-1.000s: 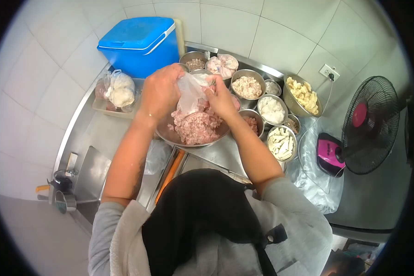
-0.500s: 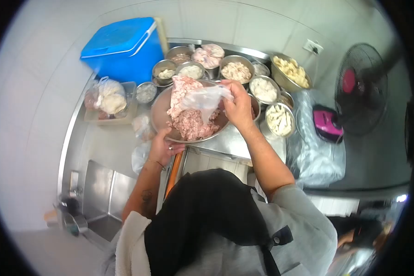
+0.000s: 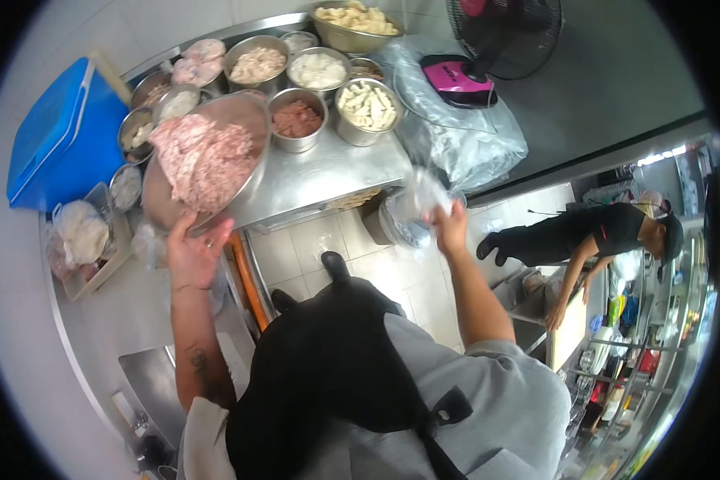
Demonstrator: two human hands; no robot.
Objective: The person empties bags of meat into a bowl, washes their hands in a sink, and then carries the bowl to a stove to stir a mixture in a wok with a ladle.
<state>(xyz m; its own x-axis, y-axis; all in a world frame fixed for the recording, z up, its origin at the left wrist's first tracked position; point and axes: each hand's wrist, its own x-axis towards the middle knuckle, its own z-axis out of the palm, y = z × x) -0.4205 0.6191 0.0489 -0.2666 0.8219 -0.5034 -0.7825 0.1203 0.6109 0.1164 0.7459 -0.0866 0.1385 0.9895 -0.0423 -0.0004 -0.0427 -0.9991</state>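
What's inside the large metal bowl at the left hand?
Pinkish ground meat, heaped; some of the bowl shows bare beside it. Whatever lies beneath the meat is covered.

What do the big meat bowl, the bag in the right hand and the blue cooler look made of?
Bowl: probably stainless steel, grey with a dull sheen along its wall. Bag: apparently thin plastic film, whitish and translucent, though blurred. Cooler: likely hard plastic, smooth blue faces with crisp edges.

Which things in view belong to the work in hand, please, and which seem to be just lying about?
In use:
- wide metal bowl, left hand at its rim
- minced meat inside it
- plastic bag in the right hand

Apparently just lying about:
- blue cooler
- pink-and-black fan base
- clear plastic sheeting
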